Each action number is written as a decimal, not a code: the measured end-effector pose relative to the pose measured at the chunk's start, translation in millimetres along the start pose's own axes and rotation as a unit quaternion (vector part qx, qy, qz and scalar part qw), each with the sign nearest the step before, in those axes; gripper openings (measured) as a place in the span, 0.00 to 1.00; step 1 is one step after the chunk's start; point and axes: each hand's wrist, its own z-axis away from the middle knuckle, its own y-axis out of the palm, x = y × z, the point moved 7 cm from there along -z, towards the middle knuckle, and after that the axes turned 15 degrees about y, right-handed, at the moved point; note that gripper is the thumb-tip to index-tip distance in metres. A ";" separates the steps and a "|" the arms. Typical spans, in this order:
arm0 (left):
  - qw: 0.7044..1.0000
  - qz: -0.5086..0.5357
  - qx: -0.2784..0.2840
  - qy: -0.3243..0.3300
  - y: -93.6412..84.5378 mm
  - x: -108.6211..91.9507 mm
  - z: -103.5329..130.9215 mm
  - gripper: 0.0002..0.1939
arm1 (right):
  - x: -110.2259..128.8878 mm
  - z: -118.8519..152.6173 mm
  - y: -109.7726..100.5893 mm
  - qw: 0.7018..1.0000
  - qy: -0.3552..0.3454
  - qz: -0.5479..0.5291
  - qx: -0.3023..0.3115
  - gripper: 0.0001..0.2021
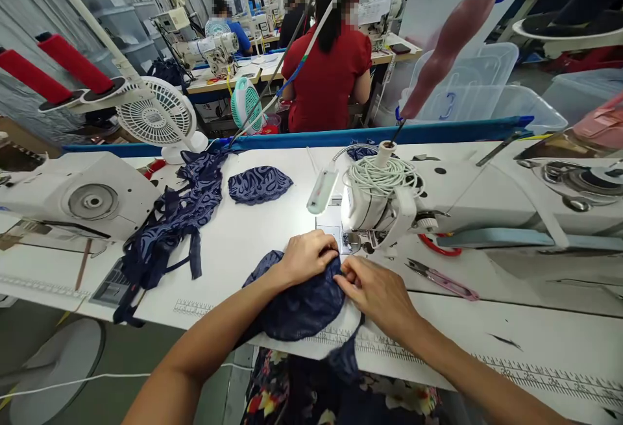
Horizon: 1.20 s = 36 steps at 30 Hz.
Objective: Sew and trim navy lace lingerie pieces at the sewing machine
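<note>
needle area of sewing machine (384, 207) being hidden behind its head. far edge of dark blue fabric piece (302, 302) being covered by left hand (307, 257) and right hand (374, 292). forearms being cut off by bottom edge.

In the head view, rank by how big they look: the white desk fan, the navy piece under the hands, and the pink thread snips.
1. Navy piece, though nearest the camera.
2. White desk fan, farther back.
3. Pink thread snips.

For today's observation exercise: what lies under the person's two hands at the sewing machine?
A dark blue lace fabric piece lies under the left hand and right hand, on the white table. The hands hide the fabric edge nearest the sewing machine.
</note>
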 end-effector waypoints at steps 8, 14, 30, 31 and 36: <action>0.977 -0.181 -0.002 0.109 -1.8 -49.3 19.3 0.09 | 18.4 16.9 -3.7 0.907 -0.250 0.311 -0.134 0.13; 0.968 -0.197 -0.021 0.153 6.3 -54.4 50.2 0.17 | 9.5 -14.2 -1.2 0.867 -0.193 0.432 -0.156 0.14; 0.960 -0.201 -0.002 0.195 8.4 -44.6 37.0 0.18 | -9.1 3.3 -18.1 0.837 -0.292 0.434 -0.161 0.21; 0.958 -0.211 -0.005 0.193 8.8 -45.8 36.3 0.18 | -8.6 3.8 -14.6 0.832 -0.305 0.431 -0.169 0.21; 0.958 -0.231 -0.006 0.173 10.6 -44.6 33.5 0.17 | -9.5 1.6 -11.3 0.848 -0.315 0.389 -0.174 0.22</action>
